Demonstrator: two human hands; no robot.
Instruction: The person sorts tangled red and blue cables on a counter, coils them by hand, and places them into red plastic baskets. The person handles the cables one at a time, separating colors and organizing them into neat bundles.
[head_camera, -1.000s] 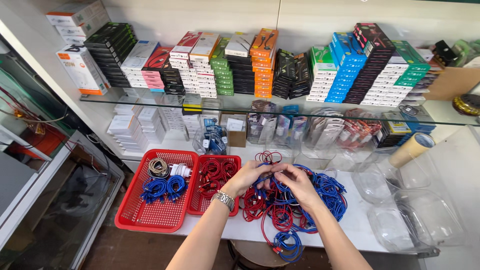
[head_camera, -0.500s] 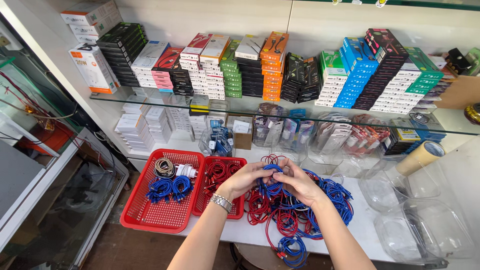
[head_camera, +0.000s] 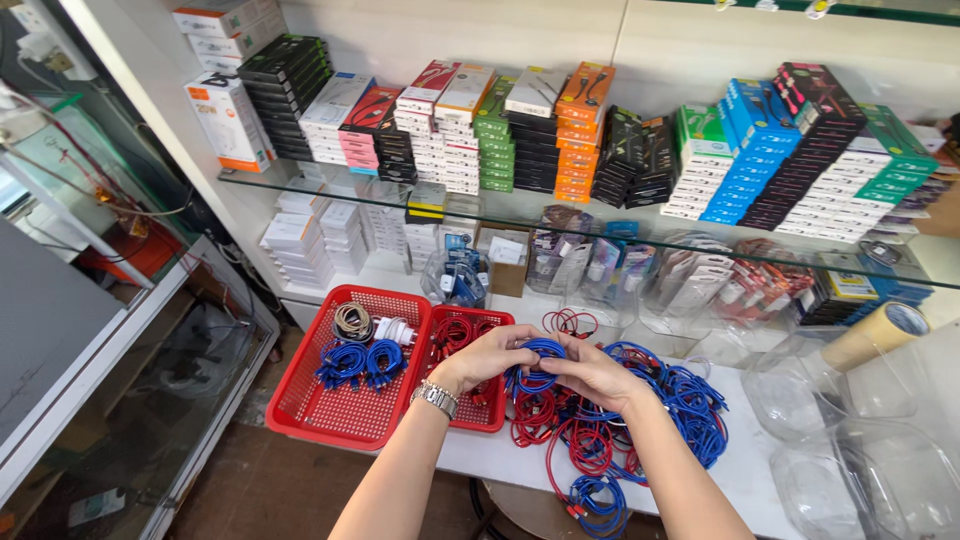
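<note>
Our left hand (head_camera: 487, 355) and right hand (head_camera: 590, 372) both hold 1 blue cable coil (head_camera: 541, 353) over the pile of cables (head_camera: 610, 430), beside 2 red baskets (head_camera: 340, 415).

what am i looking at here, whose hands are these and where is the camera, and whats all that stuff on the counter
This is one picture from a camera worn on a person's head, looking down, so the two bare arms coming up from the bottom edge belong to the wearer. No machine is involved.

The left hand, with a metal wristwatch on its wrist, and the right hand meet over a white counter. Together they hold a coiled blue cable between the fingers.

Under and around the hands lies a tangled pile of red and blue cables. To the left sit two red plastic baskets: the big basket holds blue coils, a beige coil and a white charger; the small basket holds red cables.

Behind is a glass shelf stacked with small coloured boxes. At right are clear plastic tubs and a roll of tape.
</note>
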